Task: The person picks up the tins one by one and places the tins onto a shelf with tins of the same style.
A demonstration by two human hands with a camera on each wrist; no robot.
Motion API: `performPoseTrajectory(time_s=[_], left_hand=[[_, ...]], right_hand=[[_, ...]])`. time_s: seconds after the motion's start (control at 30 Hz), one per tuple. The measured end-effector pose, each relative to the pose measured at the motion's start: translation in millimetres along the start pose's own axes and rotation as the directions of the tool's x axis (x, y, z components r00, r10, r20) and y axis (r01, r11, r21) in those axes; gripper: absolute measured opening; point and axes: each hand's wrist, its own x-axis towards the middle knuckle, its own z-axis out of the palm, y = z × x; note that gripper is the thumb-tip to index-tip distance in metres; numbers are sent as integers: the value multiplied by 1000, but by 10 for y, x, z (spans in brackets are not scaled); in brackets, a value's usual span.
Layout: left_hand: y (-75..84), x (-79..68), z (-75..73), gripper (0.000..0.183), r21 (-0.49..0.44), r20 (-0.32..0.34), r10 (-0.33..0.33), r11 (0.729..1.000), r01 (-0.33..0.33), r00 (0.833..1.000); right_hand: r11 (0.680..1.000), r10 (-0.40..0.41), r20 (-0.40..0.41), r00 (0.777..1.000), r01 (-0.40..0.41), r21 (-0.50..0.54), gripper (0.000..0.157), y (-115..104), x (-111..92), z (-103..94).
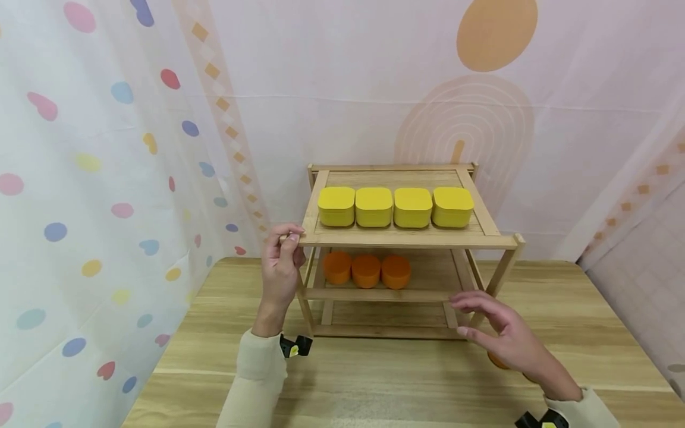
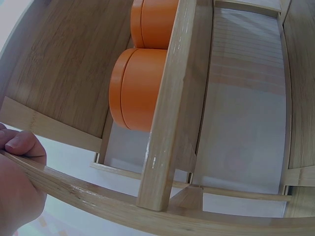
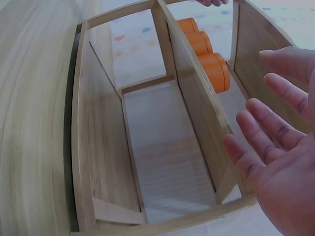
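Note:
A three-tier wooden shelf (image 1: 407,240) stands on the table. Its top tier carries a row of several yellow rounded-square boxes (image 1: 373,207). On the middle tier, three round orange tins (image 1: 366,271) sit side by side toward the left; two of the orange tins (image 2: 140,91) show in the left wrist view. My left hand (image 1: 280,261) grips the shelf's upper left front corner, its fingers curled round the wooden post (image 2: 78,191). Beside the right end of the middle tier my right hand (image 1: 500,333) hovers with fingers spread and nothing in them, as the right wrist view also shows.
Partly hidden beneath my right hand, an orange object (image 1: 497,360) lies on the wooden table (image 1: 374,380). The bottom tier (image 1: 385,312) is just above the tabletop. Behind the shelf hangs a patterned curtain (image 1: 332,89), with another dotted stretch on the left.

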Motion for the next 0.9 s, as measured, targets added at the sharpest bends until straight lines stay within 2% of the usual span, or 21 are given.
performPoseTrajectory(time_s=[0.17,0.43,0.57,0.7,0.9], left_hand=[[2,5,1,18,7,2,1,1000,-1,1000],[5,1,-6,21,6,-3,-1,1000,1,1000],[3,3,-9,21,3,2,1,1000,-1,1000],[4,5,-9,20,1,5,0,1000,0,1000],[1,-3,-20,18,11,12,-1,1000,1,1000]], right_hand=[[999,33,22,999,-33,4,42,45,-68,-63],[998,64,11,998,-63,-26,37,144,-184,-186],[997,36,17,999,-35,-71,36,193,-248,-265],[990,42,9,999,-41,-136,37,256,-346,-352],[972,113,-35,993,-118,-204,39,331,-557,-469]])
